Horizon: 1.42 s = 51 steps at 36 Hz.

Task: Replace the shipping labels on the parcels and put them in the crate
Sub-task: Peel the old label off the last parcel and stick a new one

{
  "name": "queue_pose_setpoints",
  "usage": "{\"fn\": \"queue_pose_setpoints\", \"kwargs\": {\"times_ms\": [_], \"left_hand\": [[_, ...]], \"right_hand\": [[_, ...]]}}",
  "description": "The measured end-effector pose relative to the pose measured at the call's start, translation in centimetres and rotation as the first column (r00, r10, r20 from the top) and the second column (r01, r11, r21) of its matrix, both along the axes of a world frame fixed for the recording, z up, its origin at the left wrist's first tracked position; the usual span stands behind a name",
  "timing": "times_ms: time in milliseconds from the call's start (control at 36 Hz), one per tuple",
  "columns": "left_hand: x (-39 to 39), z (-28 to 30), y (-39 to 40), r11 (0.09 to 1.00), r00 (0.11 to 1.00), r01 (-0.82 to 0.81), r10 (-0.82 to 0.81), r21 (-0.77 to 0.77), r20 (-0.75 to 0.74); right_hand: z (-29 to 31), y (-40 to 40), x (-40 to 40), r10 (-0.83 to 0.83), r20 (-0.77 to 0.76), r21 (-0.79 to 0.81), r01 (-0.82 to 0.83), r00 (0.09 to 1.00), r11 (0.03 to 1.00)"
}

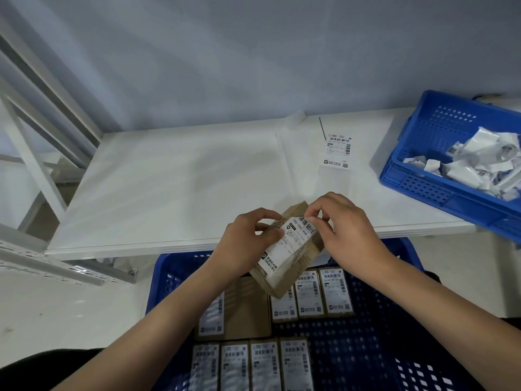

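A small brown cardboard parcel [304, 255] with a white barcode label [287, 244] on its top is held over the table's front edge. My left hand [248, 244] grips its left side, thumb on the label. My right hand [346, 230] pinches the label's far corner near the barcode. Below my hands stands a blue crate [366, 348] holding several labelled parcels [310, 294] in rows, plus one wider box [245, 309].
A white table [169, 179] holds a strip of fresh labels [338, 150] at the back right. A second blue crate [417, 176] at the right edge is full of crumpled peeled labels. White metal shelf posts [42, 114] stand at the left.
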<state>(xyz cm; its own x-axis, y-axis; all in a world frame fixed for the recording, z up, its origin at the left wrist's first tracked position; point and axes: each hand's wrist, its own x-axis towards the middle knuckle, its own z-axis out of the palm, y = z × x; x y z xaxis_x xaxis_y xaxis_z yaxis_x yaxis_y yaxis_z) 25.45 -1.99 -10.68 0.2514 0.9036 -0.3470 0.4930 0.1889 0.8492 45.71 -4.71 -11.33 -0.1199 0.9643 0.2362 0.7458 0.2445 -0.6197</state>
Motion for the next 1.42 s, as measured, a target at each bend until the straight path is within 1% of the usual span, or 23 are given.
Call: {"fn": "queue_pose_setpoints", "kwargs": {"times_ms": [194,333,472,611,694,750,833,889,917,972,1000,1028,1083,1194,1250,1361,1417], "left_hand": [[-0.1,0.1,0.2,1.0,1.0,-0.012,0.012,-0.007,0.024],[-0.3,0.0,0.2,1.0,0.999,-0.018,0.019,-0.024,0.036],[-0.2,0.0,0.3,1.0,1.0,-0.015,0.014,0.011,0.028],[0.0,0.0,0.2,0.995,0.999,0.014,-0.01,0.096,-0.04],[0.2,0.0,0.1,0.994,0.999,0.013,-0.009,0.11,-0.038],[0.2,0.1,0.0,0.992,0.999,0.004,0.001,0.13,-0.039],[0.1,0.1,0.0,0.991,0.999,-0.047,0.049,0.123,-0.017],[0.0,0.0,0.0,0.99,0.995,-0.094,0.091,0.103,0.038],[0.0,-0.1,0.0,0.988,0.994,-0.105,0.1,0.11,0.054],[0.0,-0.3,-0.1,0.983,0.996,-0.083,0.079,0.164,0.03],[0.1,-0.4,-0.2,0.979,0.998,-0.062,0.063,0.193,0.004],[0.2,-0.6,-0.3,0.975,0.999,-0.047,0.052,0.218,-0.017],[0.5,-0.9,-0.7,0.967,0.999,-0.028,0.036,0.252,-0.027],[1.1,-1.1,-1.2,0.97,1.0,0.026,-0.024,0.243,-0.011],[1.2,-0.8,-1.3,0.968,0.998,0.058,-0.052,0.244,-0.03],[0.6,-0.2,-0.8,0.942,0.997,0.066,-0.047,0.329,-0.067],[0.1,0.1,-0.4,0.912,0.99,0.103,-0.057,0.397,-0.126]], "right_hand": [[-0.1,-0.2,-0.2,-0.005,-0.006,0.069,0.006,1.0,0.998],[-0.2,-0.2,-0.2,0.002,0.002,0.071,-0.002,1.0,0.998],[0.1,0.0,-0.1,-0.017,-0.021,0.061,0.019,1.0,0.998],[-0.1,-0.1,-0.1,0.006,-0.032,0.046,-0.005,0.999,0.999],[-0.1,-0.2,-0.1,0.007,-0.056,0.026,-0.006,0.998,1.0],[0.2,-0.2,-0.2,-0.026,-0.092,-0.008,0.025,0.995,1.0],[0.6,-0.1,-0.3,-0.122,-0.191,-0.108,0.102,0.974,0.989],[0.8,0.1,-0.3,-0.222,-0.26,-0.219,0.167,0.94,0.961],[0.8,0.2,-0.2,-0.275,-0.301,-0.306,0.18,0.913,0.935],[0.9,0.3,-0.2,-0.337,-0.384,-0.493,0.118,0.86,0.862],[0.8,0.3,-0.2,-0.335,-0.422,-0.546,0.059,0.842,0.836],[0.8,0.3,-0.3,-0.321,-0.454,-0.567,0.009,0.831,0.824],[0.6,0.2,-0.6,-0.291,-0.48,-0.556,-0.031,0.827,0.83],[0.7,0.2,-0.6,-0.299,-0.467,-0.522,0.013,0.832,0.853],[0.8,0.4,-0.2,-0.294,-0.454,-0.504,0.03,0.841,0.863],[1.4,0.8,0.7,-0.186,-0.411,-0.48,-0.038,0.893,0.876],[1.4,0.9,1.0,-0.121,-0.369,-0.472,-0.074,0.921,0.878]]}}
